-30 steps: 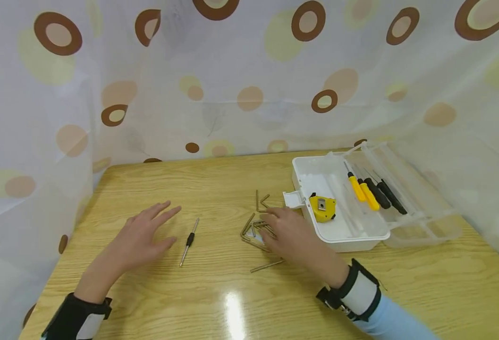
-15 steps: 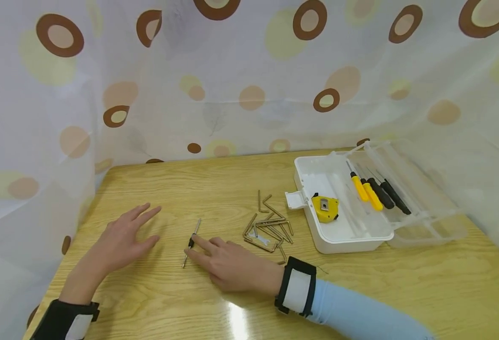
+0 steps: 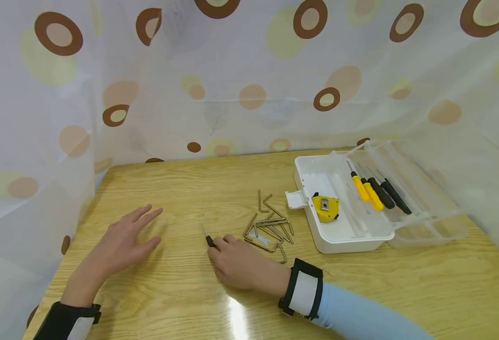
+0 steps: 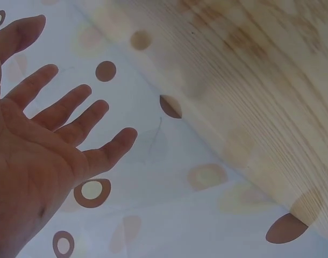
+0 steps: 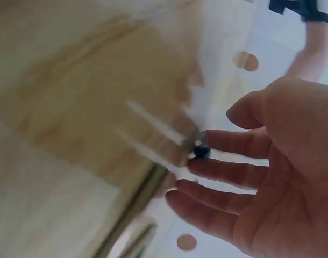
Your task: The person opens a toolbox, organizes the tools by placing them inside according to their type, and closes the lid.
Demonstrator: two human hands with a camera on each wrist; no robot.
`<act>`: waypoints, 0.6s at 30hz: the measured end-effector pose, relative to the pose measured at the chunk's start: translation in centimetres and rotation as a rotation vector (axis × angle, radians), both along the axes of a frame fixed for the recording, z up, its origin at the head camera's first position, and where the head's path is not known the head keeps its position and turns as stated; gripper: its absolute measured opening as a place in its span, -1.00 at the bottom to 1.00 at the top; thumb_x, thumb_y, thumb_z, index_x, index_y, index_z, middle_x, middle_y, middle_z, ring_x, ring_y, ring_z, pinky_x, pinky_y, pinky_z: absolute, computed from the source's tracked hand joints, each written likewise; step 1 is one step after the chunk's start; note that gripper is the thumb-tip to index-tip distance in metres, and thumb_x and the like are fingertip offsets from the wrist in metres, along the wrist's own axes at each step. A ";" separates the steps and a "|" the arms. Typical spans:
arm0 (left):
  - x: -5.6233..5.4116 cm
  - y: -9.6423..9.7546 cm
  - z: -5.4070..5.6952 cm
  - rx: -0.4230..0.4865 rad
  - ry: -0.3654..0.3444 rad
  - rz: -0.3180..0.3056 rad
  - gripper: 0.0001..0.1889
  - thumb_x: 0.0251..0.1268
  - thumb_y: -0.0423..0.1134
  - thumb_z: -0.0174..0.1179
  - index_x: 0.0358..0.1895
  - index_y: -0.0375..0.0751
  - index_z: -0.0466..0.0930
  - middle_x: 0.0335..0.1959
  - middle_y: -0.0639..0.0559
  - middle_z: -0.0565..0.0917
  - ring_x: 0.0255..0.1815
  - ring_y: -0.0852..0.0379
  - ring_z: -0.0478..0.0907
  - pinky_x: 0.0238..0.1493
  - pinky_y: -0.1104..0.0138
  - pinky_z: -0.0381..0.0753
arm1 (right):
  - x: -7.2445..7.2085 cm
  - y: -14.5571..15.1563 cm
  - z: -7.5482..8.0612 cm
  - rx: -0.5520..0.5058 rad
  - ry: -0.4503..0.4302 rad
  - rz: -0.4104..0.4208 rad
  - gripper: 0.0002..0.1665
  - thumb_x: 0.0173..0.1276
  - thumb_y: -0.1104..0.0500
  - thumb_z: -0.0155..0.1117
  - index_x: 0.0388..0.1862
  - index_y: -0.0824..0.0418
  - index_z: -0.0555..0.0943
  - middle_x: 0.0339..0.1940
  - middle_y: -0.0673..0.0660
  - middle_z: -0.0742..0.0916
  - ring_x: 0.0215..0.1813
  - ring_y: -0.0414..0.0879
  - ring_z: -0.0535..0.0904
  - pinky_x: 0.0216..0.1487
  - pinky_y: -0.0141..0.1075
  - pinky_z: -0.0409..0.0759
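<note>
In the head view, my right hand (image 3: 242, 264) is low over the table, its fingertips at the black middle of a thin double-ended screwdriver (image 3: 209, 241). The wrist view shows that black grip (image 5: 200, 152) at the tips of the index and middle fingers, which are fairly straight; the thumb stands apart. The shaft is blurred, and its near end is hidden by the hand. Just right of the hand lies a heap of bronze hex keys (image 3: 270, 224) with a small silver wrench (image 3: 261, 238) among them. My left hand (image 3: 122, 241) hovers at the left with fingers spread, holding nothing.
At right stands an open white toolbox (image 3: 349, 236) with a yellow tape measure (image 3: 325, 208) inside. Its transparent lid (image 3: 427, 226) lies back, bearing several yellow and black screwdrivers (image 3: 374, 192). A patterned curtain (image 3: 249, 123) hangs behind the wooden table (image 3: 168, 293).
My right hand has left the hex keys, reached left to the double-ended screwdriver and shifted it back rightward, turning it. My left hand has drawn slightly left.
</note>
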State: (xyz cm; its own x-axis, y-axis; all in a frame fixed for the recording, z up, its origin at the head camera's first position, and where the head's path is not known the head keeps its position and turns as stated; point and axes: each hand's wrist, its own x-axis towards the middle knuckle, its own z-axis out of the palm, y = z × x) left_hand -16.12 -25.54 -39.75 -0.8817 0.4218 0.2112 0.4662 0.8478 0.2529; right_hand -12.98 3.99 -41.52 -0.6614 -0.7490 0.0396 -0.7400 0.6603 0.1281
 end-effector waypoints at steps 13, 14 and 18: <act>0.2 0.5 0.2 -0.004 0.004 -0.008 -0.36 0.33 -0.11 0.34 0.45 -0.15 0.44 0.46 -0.34 0.42 0.43 -0.46 0.37 0.12 -0.50 0.39 | 0.0 2.5 1.2 -0.132 -0.063 -0.015 -0.88 0.33 0.26 0.38 -0.38 0.11 0.62 -0.48 -0.02 0.68 -0.41 -0.20 0.64 -0.45 -0.36 0.52; 0.2 0.6 0.1 -0.004 0.005 -0.011 -0.37 0.33 -0.11 0.34 0.45 -0.15 0.45 0.46 -0.35 0.42 0.43 -0.46 0.37 0.12 -0.50 0.39 | 0.0 2.5 1.1 -0.136 -0.077 -0.003 -0.87 0.33 0.27 0.39 -0.38 0.11 0.61 -0.49 -0.03 0.68 -0.41 -0.20 0.64 -0.45 -0.36 0.52; 0.1 0.7 -0.1 -0.003 0.005 -0.022 -0.39 0.34 -0.12 0.33 0.43 -0.17 0.47 0.44 -0.37 0.44 0.42 -0.46 0.39 0.10 -0.48 0.42 | -0.1 2.6 0.8 -0.174 -0.140 0.006 -0.81 0.31 0.33 0.38 -0.43 0.12 0.57 -0.53 -0.05 0.65 -0.46 -0.29 0.53 -0.45 -0.43 0.42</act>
State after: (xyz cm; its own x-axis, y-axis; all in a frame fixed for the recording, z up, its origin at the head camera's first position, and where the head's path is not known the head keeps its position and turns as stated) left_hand -16.00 -24.87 -39.84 -0.8710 0.4421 0.2145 0.4863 0.8380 0.2475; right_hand -13.09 6.55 -40.73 -0.6649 -0.7430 0.0768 -0.7467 0.6588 -0.0917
